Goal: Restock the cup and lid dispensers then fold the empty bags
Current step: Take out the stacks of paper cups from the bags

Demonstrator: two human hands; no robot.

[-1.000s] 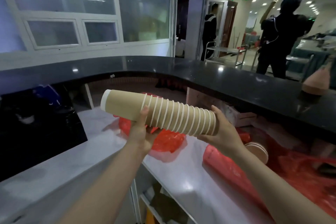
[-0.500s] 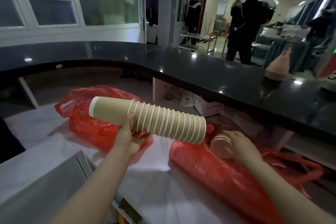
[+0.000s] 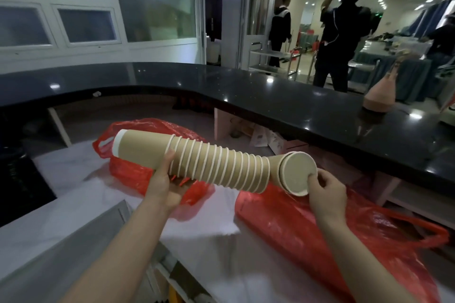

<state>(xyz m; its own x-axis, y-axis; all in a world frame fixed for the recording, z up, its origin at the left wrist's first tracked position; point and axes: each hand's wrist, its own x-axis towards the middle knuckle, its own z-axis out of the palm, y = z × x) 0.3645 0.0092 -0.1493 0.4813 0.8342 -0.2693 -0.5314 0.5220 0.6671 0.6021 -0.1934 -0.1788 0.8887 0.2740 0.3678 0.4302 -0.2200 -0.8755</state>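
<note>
a long stack of brown paper cups (image 3: 197, 163) is held roughly level above the white counter (image 3: 73, 211), tilted slightly down to the right. it is gripped from below by the left hand (image 3: 163, 186), near the stack's left third, thumb up over the near side and fingers curled underneath; the left forearm is extended up from the lower left. a smaller set of nested cups (image 3: 294, 173) is held at the stack's right end, base turned toward the camera, touching or partly slid onto that end. its base rim is pinched by the right hand (image 3: 325, 190), fingertips on the base face, wrist bent, forearm reaching in from the lower right. a red plastic bag (image 3: 138, 172) is seen on the counter under the stack, and a second red bag (image 3: 307, 231) is spread below the right hand. a black raised countertop (image 3: 270, 98) is curved behind. two people are seen standing beyond it.
</note>
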